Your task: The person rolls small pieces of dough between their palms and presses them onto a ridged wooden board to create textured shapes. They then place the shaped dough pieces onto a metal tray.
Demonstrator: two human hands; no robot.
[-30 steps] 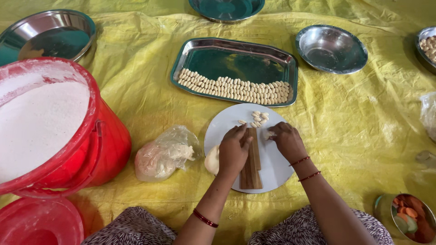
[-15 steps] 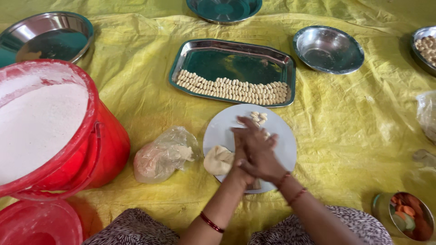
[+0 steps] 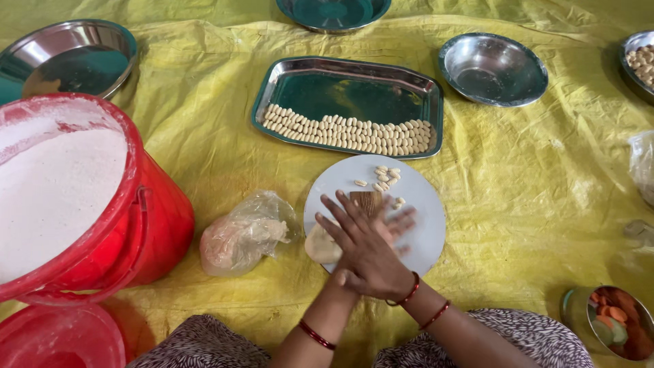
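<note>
Yellow sheeting covers the floor, and on it, near me, lies a round white plate [image 3: 422,204]. Both my hands work over its near left part. The right hand [image 3: 368,249] lies on top, fingers spread flat, its wrist crossing toward the left; the left hand [image 3: 398,225] sits underneath, only its fingertips showing past the right one, blurred. Palms press together, so neither grip is clenched, though I cannot tell what, if anything, sits between them. Just beyond the fingertips a ridged wooden board [image 3: 366,201] rests on the plate, mostly hidden by the hands. A lump of pale dough [image 3: 320,245] lies at the plate's left edge, touching the right hand's side. A few small shaped dough pieces [image 3: 383,176] are scattered on the plate's far part. Farther off, a steel tray [image 3: 340,88] holds rows of them. A red bucket [image 3: 157,225] of white flour stands at left, a plastic bag [image 3: 242,235] just beside it
</note>
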